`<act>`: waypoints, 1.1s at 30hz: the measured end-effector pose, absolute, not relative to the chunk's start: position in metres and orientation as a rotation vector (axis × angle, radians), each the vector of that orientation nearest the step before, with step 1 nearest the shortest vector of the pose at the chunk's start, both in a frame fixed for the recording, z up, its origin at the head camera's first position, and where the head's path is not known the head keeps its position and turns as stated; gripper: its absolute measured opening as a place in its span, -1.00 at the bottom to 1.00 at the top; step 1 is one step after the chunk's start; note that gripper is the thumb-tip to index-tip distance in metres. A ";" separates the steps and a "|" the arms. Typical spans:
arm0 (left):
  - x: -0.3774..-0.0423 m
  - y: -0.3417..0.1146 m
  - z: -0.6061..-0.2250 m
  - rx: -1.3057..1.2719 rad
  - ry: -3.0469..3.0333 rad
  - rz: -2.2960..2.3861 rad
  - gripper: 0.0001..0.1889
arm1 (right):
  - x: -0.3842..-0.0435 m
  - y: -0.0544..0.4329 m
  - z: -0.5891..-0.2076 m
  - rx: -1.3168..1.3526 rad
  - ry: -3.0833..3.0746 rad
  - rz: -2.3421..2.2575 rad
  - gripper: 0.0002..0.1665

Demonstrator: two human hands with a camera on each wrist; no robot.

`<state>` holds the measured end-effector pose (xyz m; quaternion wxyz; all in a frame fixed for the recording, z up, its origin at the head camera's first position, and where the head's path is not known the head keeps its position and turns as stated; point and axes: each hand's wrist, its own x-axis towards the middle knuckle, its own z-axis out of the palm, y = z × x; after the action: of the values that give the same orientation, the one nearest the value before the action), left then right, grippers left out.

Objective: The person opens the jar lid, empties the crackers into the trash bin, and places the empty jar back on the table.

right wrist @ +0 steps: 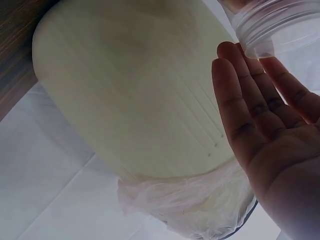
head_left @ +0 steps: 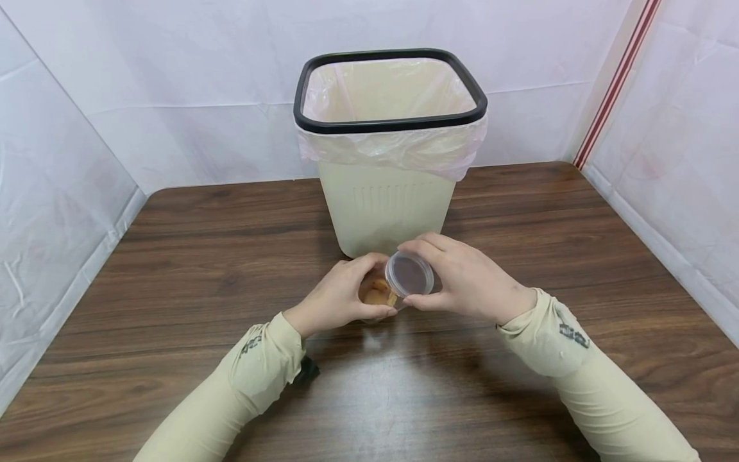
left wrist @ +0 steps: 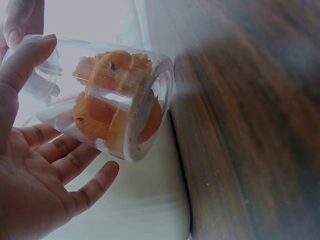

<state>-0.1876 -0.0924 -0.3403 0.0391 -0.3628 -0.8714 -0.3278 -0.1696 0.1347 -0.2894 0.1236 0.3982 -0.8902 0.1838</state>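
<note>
In the head view my left hand point(head_left: 337, 295) grips a clear plastic jar point(left wrist: 127, 117) between thumb and fingers. Orange peel pieces point(left wrist: 102, 80) lie inside it, visible through the wall in the left wrist view. The jar's base is close to the wooden table. My right hand point(head_left: 470, 279) pinches a round clear screw lid point(head_left: 411, 274) by its edge, tilted over the right side of the jar's mouth. Whether lid and jar touch I cannot tell. The right wrist view shows the lid's ridged rim point(right wrist: 280, 30) at the fingertips.
Right behind both hands stands a cream trash bin point(head_left: 387, 205) with a black rim ring point(head_left: 392, 125) and a thin pinkish liner bag point(head_left: 456, 154). A small dark object point(head_left: 307, 371) is partly hidden by the left sleeve. White sheeting point(head_left: 202, 58) surrounds the wooden table point(head_left: 231, 269).
</note>
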 end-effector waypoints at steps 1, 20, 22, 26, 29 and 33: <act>-0.188 -0.092 -0.340 -1.111 -2.673 -1.001 -0.35 | -0.170 0.135 -0.289 1.168 -2.593 0.536 -0.29; -0.186 -0.093 -0.339 -1.118 -2.671 -1.008 -0.35 | -0.171 0.138 -0.286 1.264 -2.563 0.503 -0.25; -0.186 -0.093 -0.339 -1.118 -2.670 -1.008 -0.35 | -0.171 0.138 -0.286 1.269 -2.559 0.504 -0.25; -0.187 -0.093 -0.340 -1.120 -2.671 -1.017 -0.35 | -0.171 0.138 -0.286 1.271 -2.561 0.500 -0.24; -0.187 -0.093 -0.340 -1.122 -2.675 -1.018 -0.35 | -0.171 0.139 -0.285 1.270 -2.571 0.495 -0.24; -0.187 -0.093 -0.340 -1.126 -2.677 -1.018 -0.35 | -0.171 0.140 -0.285 1.274 -2.579 0.496 -0.23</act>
<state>-0.1872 -0.0929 -0.3402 0.0321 -0.3656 -0.8695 -0.3306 -0.1710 0.1397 -0.2846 0.1113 0.4337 -0.8781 0.1688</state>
